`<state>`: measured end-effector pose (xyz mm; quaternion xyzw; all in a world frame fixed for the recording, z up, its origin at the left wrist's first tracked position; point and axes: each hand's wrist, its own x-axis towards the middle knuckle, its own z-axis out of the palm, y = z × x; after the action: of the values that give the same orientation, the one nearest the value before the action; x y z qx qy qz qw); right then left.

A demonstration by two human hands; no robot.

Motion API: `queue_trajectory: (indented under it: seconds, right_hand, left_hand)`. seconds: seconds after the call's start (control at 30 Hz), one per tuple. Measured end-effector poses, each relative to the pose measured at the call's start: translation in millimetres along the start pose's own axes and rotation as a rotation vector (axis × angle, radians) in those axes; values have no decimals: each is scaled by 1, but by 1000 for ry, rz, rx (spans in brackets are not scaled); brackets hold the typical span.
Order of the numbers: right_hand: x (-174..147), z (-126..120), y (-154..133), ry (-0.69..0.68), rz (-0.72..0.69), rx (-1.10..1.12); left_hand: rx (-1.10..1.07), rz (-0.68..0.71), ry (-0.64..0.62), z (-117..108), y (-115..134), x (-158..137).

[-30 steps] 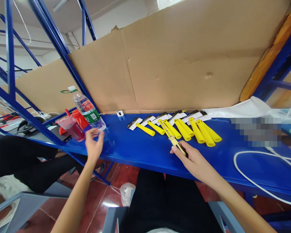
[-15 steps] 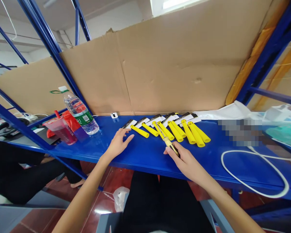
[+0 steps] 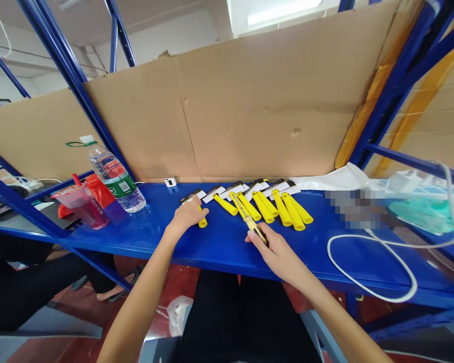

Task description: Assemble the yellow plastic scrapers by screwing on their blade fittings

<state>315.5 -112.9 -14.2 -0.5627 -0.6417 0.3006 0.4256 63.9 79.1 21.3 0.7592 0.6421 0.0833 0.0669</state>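
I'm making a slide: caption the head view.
Left hand grasps a yellow-handled scraper; right hand holds a screwdriver at a blue table.

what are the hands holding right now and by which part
The right hand grips a screwdriver by its handle; the left hand holds the leftmost yellow-handled tool by its handle, partly hidden by the fingers.

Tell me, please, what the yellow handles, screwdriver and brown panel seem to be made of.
Yellow handles: probably smooth plastic, evenly coloured.
Screwdriver: likely metal shaft, thin, greyish; smooth grip, perhaps plastic, pale and black.
Brown panel: matte, apparently cardboard, creased with ragged top.
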Motion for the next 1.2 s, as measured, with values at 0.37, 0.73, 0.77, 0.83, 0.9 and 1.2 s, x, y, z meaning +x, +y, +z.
queue_trajectory:
  seconds: [0.37, 0.73, 0.77, 0.83, 0.9, 1.2]
  right_hand:
    - [2, 2, 5, 18, -2, -9]
    - [5, 7, 12, 85, -9, 33]
    - [6, 7, 11, 113, -11, 73]
    - [10, 7, 6, 180, -29, 149]
    - [15, 7, -5, 233, -62, 181]
    - [18, 0, -36, 457, -85, 141]
  left_hand:
    - [-593, 348, 700, 36, -42, -54]
    - [-1188, 349, 593, 52, -15, -92]
    - [-1233, 350, 566, 54, -12, -96]
    - [-1318, 351, 507, 58, -5, -103]
    - [-1388, 360, 443, 63, 4, -110]
    - [-1527, 450, 156, 68, 38, -135]
